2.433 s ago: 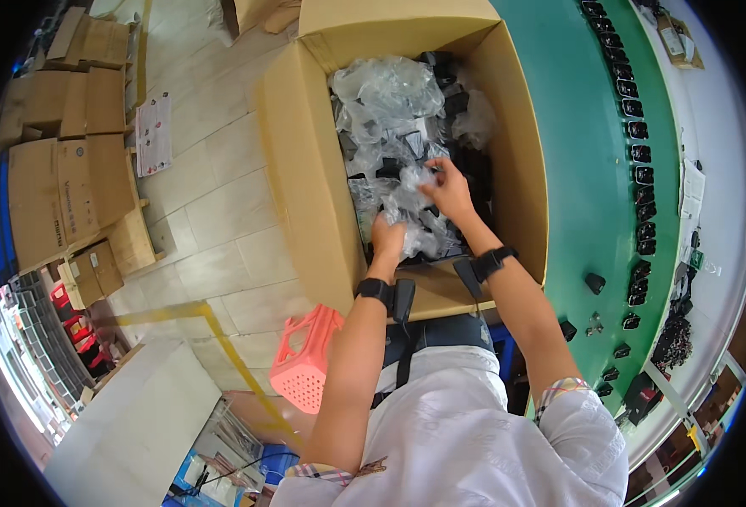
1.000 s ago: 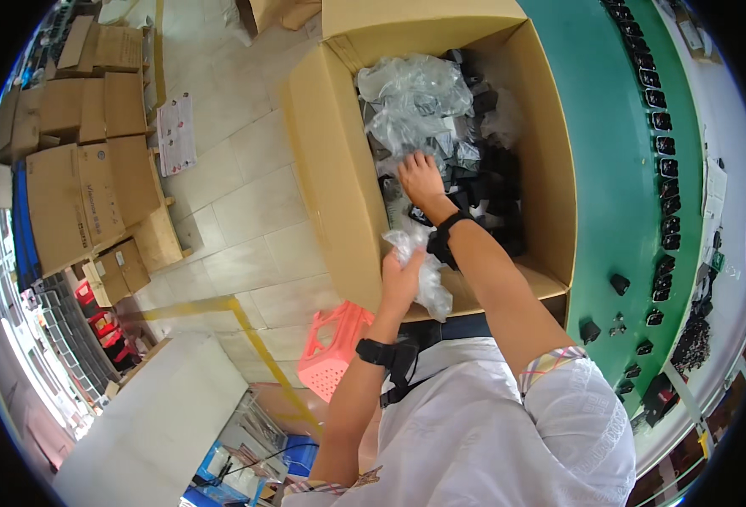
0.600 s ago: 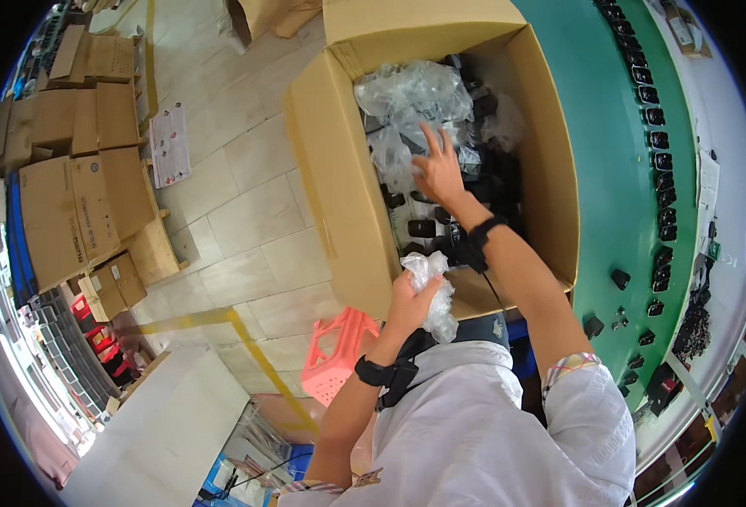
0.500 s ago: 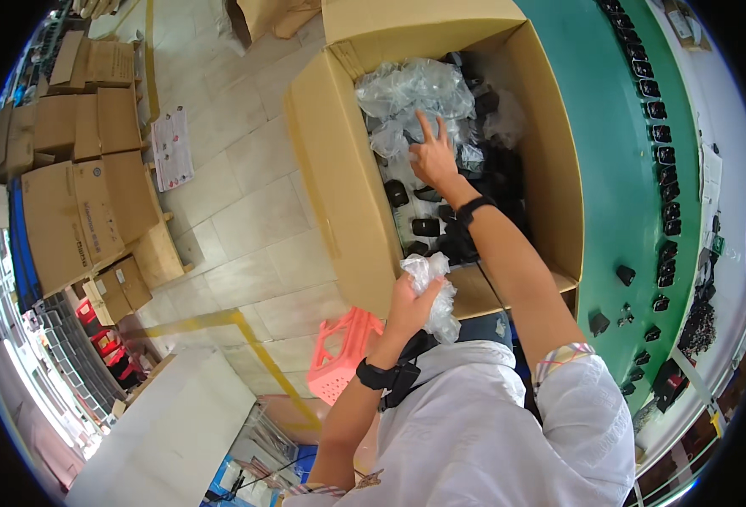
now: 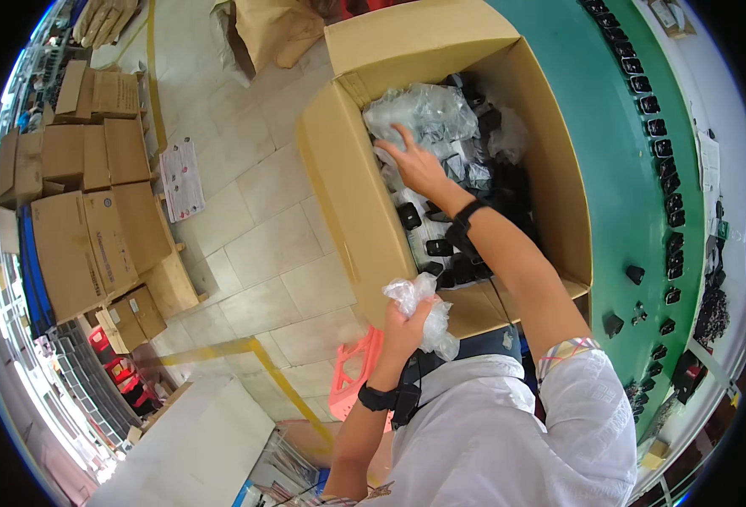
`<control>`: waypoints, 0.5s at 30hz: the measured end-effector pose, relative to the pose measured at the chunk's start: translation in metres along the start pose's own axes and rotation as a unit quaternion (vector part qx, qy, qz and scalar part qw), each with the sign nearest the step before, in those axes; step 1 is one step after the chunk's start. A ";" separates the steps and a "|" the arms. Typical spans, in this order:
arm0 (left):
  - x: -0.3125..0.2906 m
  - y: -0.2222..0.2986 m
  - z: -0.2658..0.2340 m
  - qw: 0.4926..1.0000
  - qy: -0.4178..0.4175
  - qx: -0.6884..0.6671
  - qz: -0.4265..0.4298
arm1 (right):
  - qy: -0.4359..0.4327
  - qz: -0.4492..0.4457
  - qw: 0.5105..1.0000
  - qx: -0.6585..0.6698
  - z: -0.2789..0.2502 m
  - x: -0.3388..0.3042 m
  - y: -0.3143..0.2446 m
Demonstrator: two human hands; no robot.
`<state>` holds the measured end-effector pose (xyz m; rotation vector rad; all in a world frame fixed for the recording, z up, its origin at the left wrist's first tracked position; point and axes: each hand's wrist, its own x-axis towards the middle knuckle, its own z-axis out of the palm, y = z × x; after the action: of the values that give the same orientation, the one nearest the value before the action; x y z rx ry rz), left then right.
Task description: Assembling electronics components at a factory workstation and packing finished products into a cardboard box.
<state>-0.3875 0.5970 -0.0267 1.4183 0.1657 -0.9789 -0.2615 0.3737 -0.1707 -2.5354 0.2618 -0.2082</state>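
Observation:
My left hand point(image 5: 405, 331) is closed around a bunch of crumpled clear plastic bags point(image 5: 439, 328), in front of my body at the near edge of a large open cardboard box point(image 5: 339, 190). Inside the box, my right hand point(image 5: 421, 167) reaches over the left part with its fingers apart. Its fingertips are at the near side of a heap of clear plastic bags point(image 5: 436, 110); whether they touch the plastic I cannot tell. Small black plastic parts point(image 5: 408, 216) lie nearer, below my right wrist, and a darker pile fills the right side.
A green table point(image 5: 618, 203) with rows of black parts point(image 5: 656, 127) runs along the right. A pink plastic stool point(image 5: 352, 372) stands at my left. Stacked cardboard boxes point(image 5: 69, 245) are at the far left, and a brown paper sack point(image 5: 276, 29) lies beyond the box.
My right hand has shifted left over the bags, its fingers now pointing more to the left. My left hand still holds its plastic bunch. The whole view has tilted slightly, showing more beyond the box.

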 end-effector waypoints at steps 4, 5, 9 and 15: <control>-0.008 0.003 -0.001 0.999 0.039 -0.004 -0.030 | -0.006 0.039 0.996 -0.082 0.006 0.051 0.019; -0.008 0.002 0.002 0.999 0.027 0.000 -0.031 | -0.012 0.079 0.989 -0.128 0.009 0.057 0.035; -0.015 -0.001 -0.006 0.998 0.046 0.021 -0.025 | -0.102 0.160 0.965 -0.178 0.004 0.086 0.041; -0.014 -0.001 -0.009 0.998 0.046 0.025 -0.022 | -0.130 0.206 0.924 -0.296 -0.019 0.074 0.080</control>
<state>-0.3928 0.6113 -0.0203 1.5126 0.2420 -0.9593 -0.2053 0.2814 -0.1927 -2.9654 0.8451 0.4353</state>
